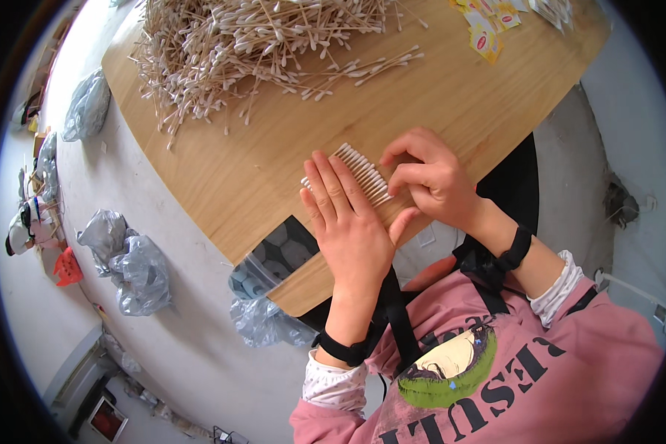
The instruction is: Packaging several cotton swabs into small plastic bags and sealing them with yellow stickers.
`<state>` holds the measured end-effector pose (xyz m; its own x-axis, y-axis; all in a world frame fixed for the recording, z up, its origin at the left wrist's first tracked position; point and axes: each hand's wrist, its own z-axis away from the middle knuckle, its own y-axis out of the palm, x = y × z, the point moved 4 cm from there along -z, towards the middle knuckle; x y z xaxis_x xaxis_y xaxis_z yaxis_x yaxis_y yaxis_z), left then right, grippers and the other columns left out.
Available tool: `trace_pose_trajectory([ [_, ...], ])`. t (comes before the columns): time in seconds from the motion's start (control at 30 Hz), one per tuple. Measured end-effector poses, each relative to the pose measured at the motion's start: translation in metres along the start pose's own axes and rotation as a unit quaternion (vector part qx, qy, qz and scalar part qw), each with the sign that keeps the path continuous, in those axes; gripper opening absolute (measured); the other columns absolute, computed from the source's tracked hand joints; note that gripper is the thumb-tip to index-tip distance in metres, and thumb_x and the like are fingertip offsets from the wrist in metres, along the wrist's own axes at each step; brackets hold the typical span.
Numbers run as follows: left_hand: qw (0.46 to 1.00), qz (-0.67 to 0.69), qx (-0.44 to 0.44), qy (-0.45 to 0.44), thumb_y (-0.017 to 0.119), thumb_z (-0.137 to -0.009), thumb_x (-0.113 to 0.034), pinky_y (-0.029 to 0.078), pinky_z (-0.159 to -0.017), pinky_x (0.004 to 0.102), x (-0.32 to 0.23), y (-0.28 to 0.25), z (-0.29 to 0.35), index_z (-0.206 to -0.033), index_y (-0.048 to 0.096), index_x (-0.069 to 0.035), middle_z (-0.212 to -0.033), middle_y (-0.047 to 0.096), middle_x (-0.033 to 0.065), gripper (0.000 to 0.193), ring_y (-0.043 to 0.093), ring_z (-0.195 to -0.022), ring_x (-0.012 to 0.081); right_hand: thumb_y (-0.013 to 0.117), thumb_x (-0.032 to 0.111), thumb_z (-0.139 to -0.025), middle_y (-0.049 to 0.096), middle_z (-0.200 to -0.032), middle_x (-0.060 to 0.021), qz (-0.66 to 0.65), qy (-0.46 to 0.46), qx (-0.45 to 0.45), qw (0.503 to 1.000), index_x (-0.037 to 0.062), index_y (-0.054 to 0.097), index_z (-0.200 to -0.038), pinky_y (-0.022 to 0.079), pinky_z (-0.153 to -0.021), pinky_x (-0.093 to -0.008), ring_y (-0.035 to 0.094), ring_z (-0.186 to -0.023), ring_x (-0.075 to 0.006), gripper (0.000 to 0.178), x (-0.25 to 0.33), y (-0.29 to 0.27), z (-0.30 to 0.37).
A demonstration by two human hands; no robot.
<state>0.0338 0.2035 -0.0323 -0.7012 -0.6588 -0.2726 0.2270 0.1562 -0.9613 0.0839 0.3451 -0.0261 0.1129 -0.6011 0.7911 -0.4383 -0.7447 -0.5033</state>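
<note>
A neat row of cotton swabs (364,172) lies side by side on the wooden table near its front edge. My left hand (351,226) rests flat across this row with its fingers stretched out, covering the middle of it. White swab tips show on both sides of the fingers. At the row's right end is my right hand (433,177), its fingers bent and a gap between the foremost two. One fingertip is at the swab ends; I see nothing held in that hand. Farther back lies a big loose heap of cotton swabs (237,52).
The table (496,96) has a curved edge. Small yellow and white packets (485,41) lie at its far right. A dark patterned piece (287,243) is at the front left edge. Grey plastic bags (137,270) stand on the floor to the left.
</note>
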Motion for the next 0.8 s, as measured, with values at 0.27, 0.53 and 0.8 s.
trace_pose_trajectory([
  [0.27, 1.0, 0.009, -0.008, -0.003, 0.056, -0.082, -0.073, 0.011, -0.122, 0.0517, 0.0018, -0.0011, -0.0004, -0.151, 0.018, 0.013, -0.16, 0.018, 0.0304, 0.117, 0.012, -0.152, 0.0411, 0.065, -0.005, -0.067, 0.064, -0.092, -0.0071, -0.029, 0.03, -0.016, 0.999, 0.0031, 0.064, -0.069, 0.049, -0.077, -0.0373, 0.059, -0.09, -0.0274, 0.008, -0.0004, -0.0012, -0.0004],
  [0.53, 1.0, 0.001, -0.005, -0.001, 0.056, -0.082, -0.074, 0.011, -0.122, 0.0514, 0.0019, -0.0002, -0.0004, -0.151, 0.018, 0.014, -0.159, 0.018, 0.0308, 0.117, 0.012, -0.152, 0.041, 0.063, -0.006, -0.069, 0.064, -0.094, -0.0073, 0.009, -0.001, 0.005, 1.0, 0.0038, 0.066, -0.072, 0.049, -0.077, -0.0372, 0.059, -0.092, -0.0275, 0.011, 0.0016, 0.0008, -0.0027],
  [0.8, 1.0, 0.011, -0.01, 0.0, 0.055, -0.083, -0.073, 0.012, -0.122, 0.0515, 0.0009, -0.0006, -0.0007, -0.151, 0.018, 0.014, -0.159, 0.019, 0.0311, 0.116, 0.013, -0.151, 0.0417, 0.062, -0.007, -0.07, 0.064, -0.097, -0.0082, 0.005, 0.017, -0.015, 1.0, 0.0049, 0.068, -0.077, 0.05, -0.079, -0.038, 0.059, -0.094, -0.0286, 0.015, 0.0007, 0.0018, -0.0027],
])
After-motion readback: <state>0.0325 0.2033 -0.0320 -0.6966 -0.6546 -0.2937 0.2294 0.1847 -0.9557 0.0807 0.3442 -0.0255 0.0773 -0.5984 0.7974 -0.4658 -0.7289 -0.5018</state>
